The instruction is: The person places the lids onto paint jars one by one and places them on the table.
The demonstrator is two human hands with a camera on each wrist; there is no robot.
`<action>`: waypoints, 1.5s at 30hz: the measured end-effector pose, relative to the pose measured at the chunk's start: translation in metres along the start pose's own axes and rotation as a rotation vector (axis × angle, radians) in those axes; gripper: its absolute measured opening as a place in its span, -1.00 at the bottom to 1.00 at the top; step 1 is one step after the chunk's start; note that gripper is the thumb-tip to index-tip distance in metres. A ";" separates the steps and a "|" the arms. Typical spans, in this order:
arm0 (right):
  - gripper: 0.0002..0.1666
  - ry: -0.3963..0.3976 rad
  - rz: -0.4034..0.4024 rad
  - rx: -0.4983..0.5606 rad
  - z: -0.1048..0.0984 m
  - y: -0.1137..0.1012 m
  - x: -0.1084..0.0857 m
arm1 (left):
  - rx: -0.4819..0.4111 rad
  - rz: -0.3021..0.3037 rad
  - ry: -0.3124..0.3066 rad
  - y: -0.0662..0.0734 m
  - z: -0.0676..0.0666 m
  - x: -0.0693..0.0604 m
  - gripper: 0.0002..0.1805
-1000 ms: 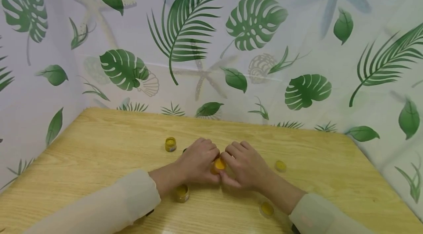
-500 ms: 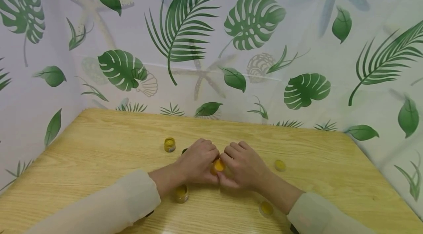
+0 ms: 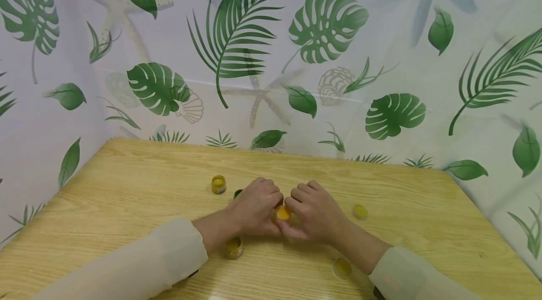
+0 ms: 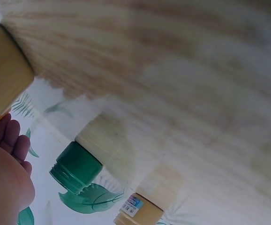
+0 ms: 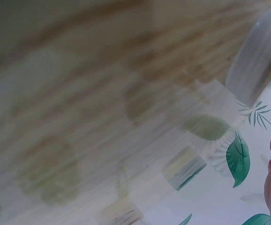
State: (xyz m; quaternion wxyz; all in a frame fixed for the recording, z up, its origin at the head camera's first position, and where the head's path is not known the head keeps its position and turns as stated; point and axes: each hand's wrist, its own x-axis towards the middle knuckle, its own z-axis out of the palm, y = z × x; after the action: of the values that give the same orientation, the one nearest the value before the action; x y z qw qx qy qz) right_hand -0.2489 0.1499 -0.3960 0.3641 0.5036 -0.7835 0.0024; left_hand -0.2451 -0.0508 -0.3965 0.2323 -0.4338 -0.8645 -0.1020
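Two hands meet over the bench (image 3: 161, 182) before us, with a small orange jar (image 3: 283, 213) in the gap between them. The left hand (image 3: 256, 208), fingers bent, grips the jar's left side; the right hand (image 3: 315, 211), likewise curled, grips its right side, the thumbs coming together at the near side. Whether the jar's base touches the bench cannot be told. About the left hand: an open yellow jar (image 3: 218, 185) beyond the wrist, a green jar (image 3: 238, 193) partly hidden just behind the hand, and a second yellow jar (image 3: 234, 248) below the wrist. Beside the right forearm lie two yellow-centred lids, one farther off (image 3: 360, 212), one nearer (image 3: 343, 267).
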 end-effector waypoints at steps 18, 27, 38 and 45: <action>-0.48 -0.004 0.083 -0.024 -0.003 0.002 -0.001 | -0.100 -0.046 -0.016 0.005 0.002 -0.001 -0.57; -0.55 0.013 0.044 -0.031 -0.002 0.001 0.001 | -0.120 -0.073 -0.036 0.004 0.000 0.000 -0.62; -0.50 0.030 0.034 -0.047 -0.001 0.000 0.001 | -0.096 -0.055 -0.041 0.004 -0.001 0.001 -0.58; -0.45 0.021 0.030 -0.055 -0.001 -0.001 0.001 | -0.109 -0.033 -0.031 0.003 0.001 0.001 -0.58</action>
State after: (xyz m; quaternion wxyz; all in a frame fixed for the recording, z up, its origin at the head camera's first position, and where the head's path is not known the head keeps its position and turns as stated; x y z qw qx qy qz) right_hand -0.2481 0.1492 -0.3955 0.3860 0.4814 -0.7869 -0.0080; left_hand -0.2436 -0.0482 -0.3967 0.1932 -0.4329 -0.8683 -0.1458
